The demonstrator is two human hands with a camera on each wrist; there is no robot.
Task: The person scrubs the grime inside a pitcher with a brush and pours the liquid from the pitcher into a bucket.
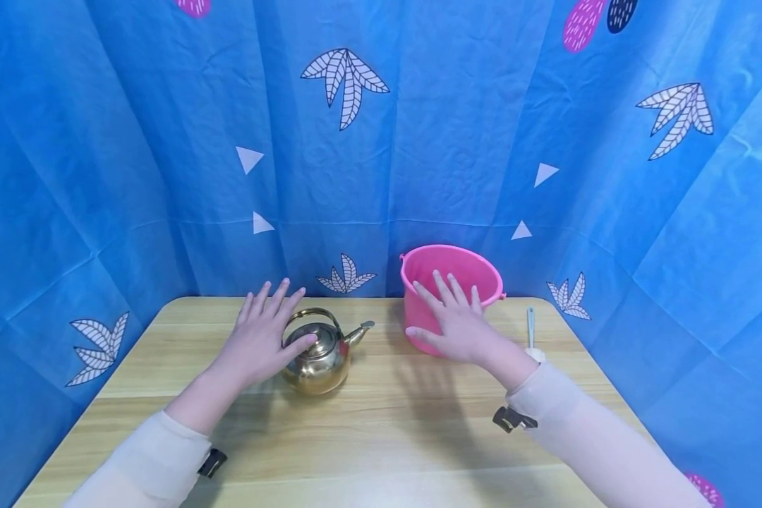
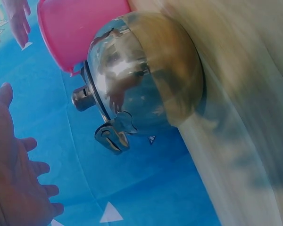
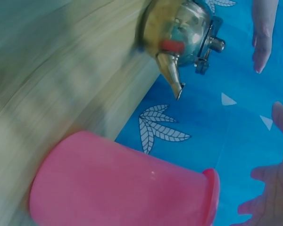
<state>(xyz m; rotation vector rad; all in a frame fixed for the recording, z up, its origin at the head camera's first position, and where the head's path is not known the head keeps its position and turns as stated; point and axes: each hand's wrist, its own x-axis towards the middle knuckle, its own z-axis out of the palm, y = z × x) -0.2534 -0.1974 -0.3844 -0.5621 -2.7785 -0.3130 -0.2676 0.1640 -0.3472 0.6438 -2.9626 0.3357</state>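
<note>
Brass-coloured kettle (image 1: 320, 372) sits upright on the desk (image 1: 362, 437), L of centre, spout (image 1: 358, 333) pointing R. L hand (image 1: 263, 340) hovers at its L side, fingers spread wide, holding nothing; the wrist views show a gap btwn hand & metal. R hand (image 1: 455, 323) is likewise fanned wide w/ nothing in it, in front of the pink bucket (image 1: 419, 321) & apart from its rim.

Doing it well, I'd judge: arched handle (image 1: 317, 311) seems to lie low behind the lid, so raise it, then grip from above & keep the body level; metal looks smooth, so a palm on the curved side could slip. For the bucket, R hand prob. does best w/ thumb inside the rim & fingers outside, as light plastic may flex or tip.

Containers: kettle's lid (image 1: 306, 331) is on, so can't tell what's inside (treat as full, to be safe). Bucket has no cover; upper inner wall shows bare pink, but the bottom's hidden, so contents unknown.

Further out: a utensil (image 1: 530, 324) w/ pale-blue handle lies at desk's R rear, white end partly behind R forearm. Blue leaf-print curtain (image 1: 330, 180) hangs round back & sides.
</note>
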